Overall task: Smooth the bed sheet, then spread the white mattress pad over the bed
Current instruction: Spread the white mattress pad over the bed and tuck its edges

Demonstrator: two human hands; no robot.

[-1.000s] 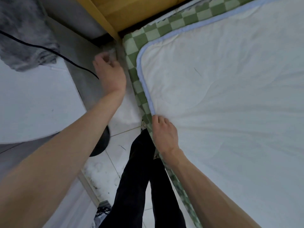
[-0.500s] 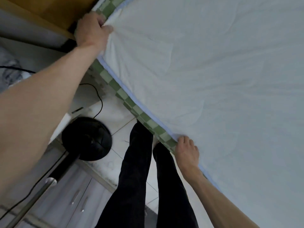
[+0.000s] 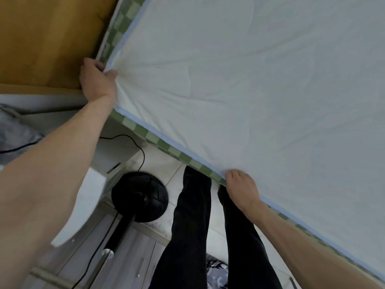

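1. Nearest are two legs in black trousers [image 3: 191,226], standing on a pale tiled floor [image 3: 166,163] just beside the bed's near edge.
2. Two bare forearms reach out, one from the left and one from the lower right.
3. One right hand [image 3: 241,189] lies on the near edge of the bed, its fingers curled over the hem of the white mattress pad [image 3: 260,90], holding it.
4. To the left on the floor stands one fan base [image 3: 139,197], a round black dome with a smooth surface; a dark pole rises from it toward the camera, ending in a shiny metal section.
5. One thin black cable [image 3: 133,140] loops across the floor and over a white cabinet [image 3: 116,151] beside the fan base.
6. One grey wood-grain cupboard front [image 3: 133,253] shows at the lower left, with a seam between its doors.
7. One green-and-white checked bed sheet [image 3: 166,146] shows only as a narrow strip along the near edge and the left end of the bed, under the pad.
8. The white mattress pad covers the bed across most of the view: soft quilted cloth, lightly creased, trimmed with a pale blue binding.
9. One left hand [image 3: 96,80] grips the pad's corner at the far left, fingers and thumb closed around the bunched cloth; creases fan out from it.
10. Farthest left, one yellow-brown wooden board [image 3: 48,38] stands against the end of the bed, smooth and flat.
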